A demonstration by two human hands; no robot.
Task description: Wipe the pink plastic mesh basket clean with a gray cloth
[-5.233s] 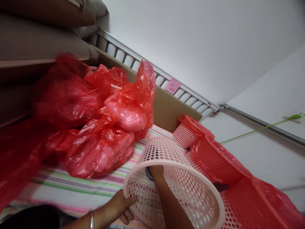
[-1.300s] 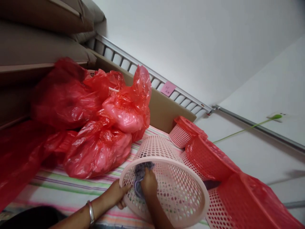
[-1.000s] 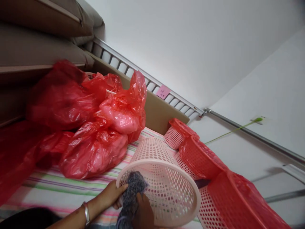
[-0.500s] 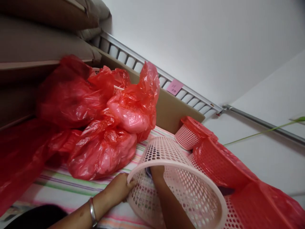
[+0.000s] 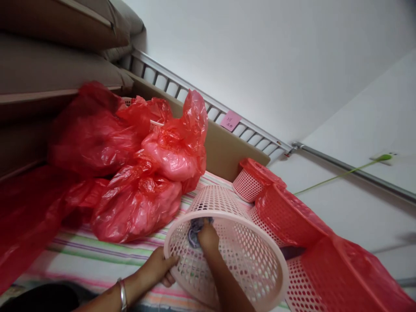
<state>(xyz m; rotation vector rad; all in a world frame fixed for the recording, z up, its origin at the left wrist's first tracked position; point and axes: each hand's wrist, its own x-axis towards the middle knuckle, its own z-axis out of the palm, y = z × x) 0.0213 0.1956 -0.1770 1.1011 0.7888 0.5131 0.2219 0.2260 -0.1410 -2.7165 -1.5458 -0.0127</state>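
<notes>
A pale pink perforated plastic basket [image 5: 221, 203] lies tipped on its side, its mouth facing me. My left hand [image 5: 163, 265] grips its rim at the left, the thumb over the edge and the fingers curled outside. Deep in the basket, my right hand [image 5: 208, 237] is closed on a crumpled blue-grey cloth [image 5: 195, 230]. Part of that cloth is hidden behind the hand and the rim. Both my hand and the cloth are near the basket's upper left wall.
Several red plastic bags [image 5: 139, 208] are piled on the striped sheet [image 5: 97, 253] to the left. More baskets with red bag liners [image 5: 292, 216] stand along the right. Behind runs a metal rail [image 5: 175, 82] bearing a pink note [image 5: 231, 120]. Folded bedding [image 5: 61, 60] is stacked upper left.
My right hand has drawn back a little toward the basket's mouth, showing more of the cloth. The basket appears shifted slightly left, along with the whole view. My left hand stays on the rim.
</notes>
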